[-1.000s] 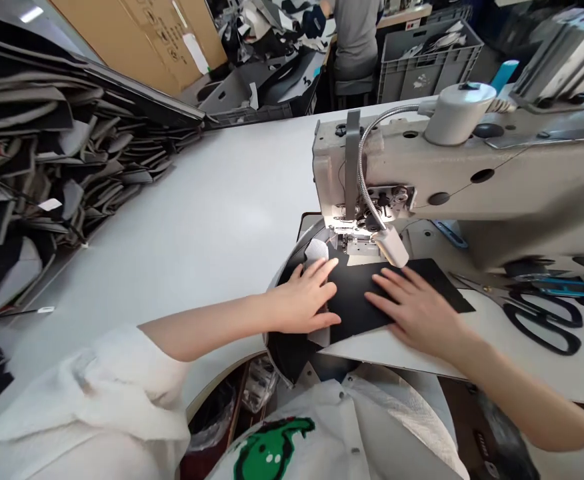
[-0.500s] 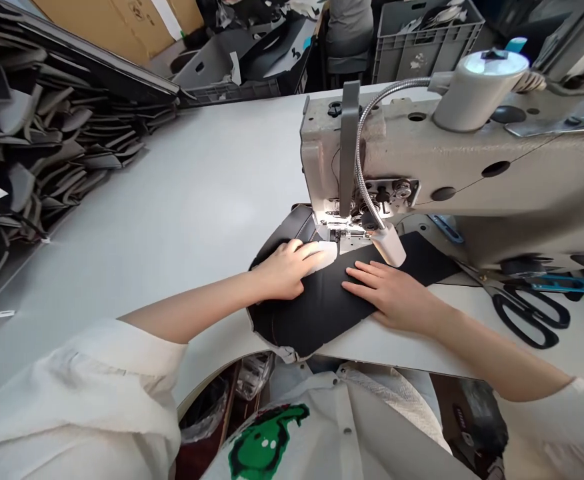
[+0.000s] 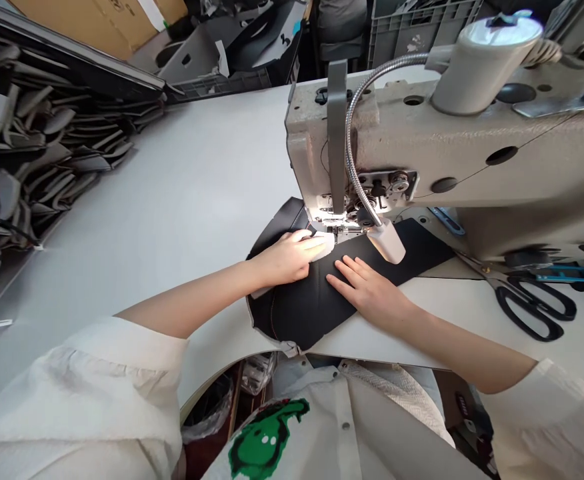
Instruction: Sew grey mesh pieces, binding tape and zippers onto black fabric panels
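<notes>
A black sheet of leather-like material with a stitched seam lies under the needle area of a sewing machine. My left hand is curled on its left part, fingers closed on a small white piece beside the presser foot. Whether that piece is separate or a turned-up edge I cannot tell. My right hand rests flat with extended fingers on the black material, right of the needle. The lit needle area is partly covered by a lamp head.
Black-handled scissors and blue-handled snips lie on the right. Stacks of cut grey and black pieces line the left. A thread cone-like white cover tops the machine. Grey crates and a seated person are behind.
My right hand has slid left and slightly up on the black material. My left hand has shifted slightly up, still on the white piece. The whole view has shifted a little.
</notes>
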The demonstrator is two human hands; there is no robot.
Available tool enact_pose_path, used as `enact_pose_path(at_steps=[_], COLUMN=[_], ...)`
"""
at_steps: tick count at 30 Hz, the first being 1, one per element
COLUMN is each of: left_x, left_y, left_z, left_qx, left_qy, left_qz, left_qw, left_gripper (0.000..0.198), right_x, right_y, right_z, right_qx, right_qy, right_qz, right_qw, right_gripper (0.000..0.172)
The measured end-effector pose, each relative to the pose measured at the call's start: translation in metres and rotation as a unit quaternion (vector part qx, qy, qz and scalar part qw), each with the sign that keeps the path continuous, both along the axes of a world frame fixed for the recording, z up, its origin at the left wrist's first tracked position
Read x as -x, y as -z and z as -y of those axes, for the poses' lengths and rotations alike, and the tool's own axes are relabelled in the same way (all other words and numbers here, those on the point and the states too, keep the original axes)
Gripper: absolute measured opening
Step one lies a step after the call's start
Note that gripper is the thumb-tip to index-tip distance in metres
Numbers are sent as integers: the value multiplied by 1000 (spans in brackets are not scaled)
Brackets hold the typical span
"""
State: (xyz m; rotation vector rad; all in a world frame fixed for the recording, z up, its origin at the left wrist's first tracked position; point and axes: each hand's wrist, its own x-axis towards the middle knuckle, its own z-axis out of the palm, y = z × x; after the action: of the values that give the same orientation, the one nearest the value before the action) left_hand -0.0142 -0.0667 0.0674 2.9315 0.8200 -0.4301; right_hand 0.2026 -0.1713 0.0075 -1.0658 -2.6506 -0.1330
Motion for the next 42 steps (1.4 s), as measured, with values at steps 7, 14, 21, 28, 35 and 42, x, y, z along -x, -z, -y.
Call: enact_pose_path(at_steps=[7,14,21,28,35,42], left_x=[-6,-7,-8,-15,-14,-11], left_y=[7,4,3,-4,-1,1], left_z=[5,7,8,6,0,5], left_qx=[-52,-61,-54,-26,-8,-50], left_qy=[0,-6,-9,-23,-32,-11], left_qz=[-20,-22,-11,-26,-18,7], left_qw=[998,998,998,999,999,999], left_gripper=[70,65,65,61,67,66], right_x=[7,5,3,-4,-3,12], right_y=[2,3,0,0,-9,-11], right_z=[7,6,5,3,7,13], right_qx=[-21,9,27,3,54,78], right_qy=[36,42,46,71,53,41], right_qz=[-6,-26,-21,-8,-17,-25], right_qw=[999,999,998,997,997,996], right_gripper=[40,41,42,41,47,62])
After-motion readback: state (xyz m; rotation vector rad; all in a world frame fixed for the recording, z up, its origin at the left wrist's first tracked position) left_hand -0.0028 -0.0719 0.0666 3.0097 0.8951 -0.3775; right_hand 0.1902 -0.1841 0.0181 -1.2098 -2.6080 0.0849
